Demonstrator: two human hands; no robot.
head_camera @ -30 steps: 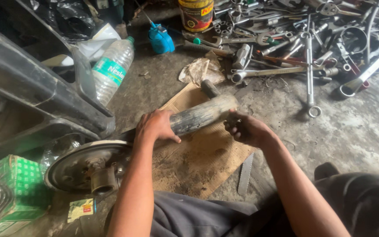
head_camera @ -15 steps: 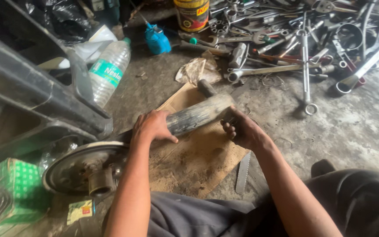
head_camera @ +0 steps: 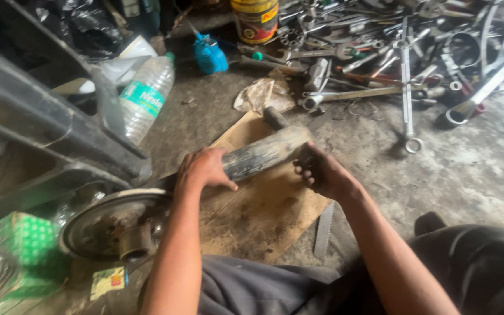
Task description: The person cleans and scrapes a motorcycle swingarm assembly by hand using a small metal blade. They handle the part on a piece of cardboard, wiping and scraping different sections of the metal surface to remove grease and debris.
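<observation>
**Hands crept down the shaft, right hand shifted at the cylinder's end**

Since the earlier frames, your right hand (head_camera: 322, 172) had slid a little lower and nearer your body at the far end of the grimy cylinder (head_camera: 266, 153), while your left hand (head_camera: 202, 169) had kept its place on the near end. The clutter around you had not changed.

Head view: your left hand lay curled over the top of the cylinder, fingers draped down its near side, a loose wrap rather than a clamp. Your right hand was closed into a fist just at the cylinder's right end; you could not tell from this angle what, if anything, it gripped there. The cylinder lay tilted across the cardboard sheet (head_camera: 263, 216), its lower end running toward the round metal drum (head_camera: 109, 227) at your left knee and a short black stub (head_camera: 275, 118) poking out past its upper end.

Room was tight on the left: the dark vehicle frame (head_camera: 48, 128) and a plastic bottle (head_camera: 144, 99) hemmed that side. Beyond the cardboard's far edge sat a crumpled rag (head_camera: 261, 94) and the heap of spanners (head_camera: 403, 64). Bare concrete floor (head_camera: 468, 169) lay open to your right. A flat blade (head_camera: 324, 230) rested by the cardboard's near right edge.
</observation>
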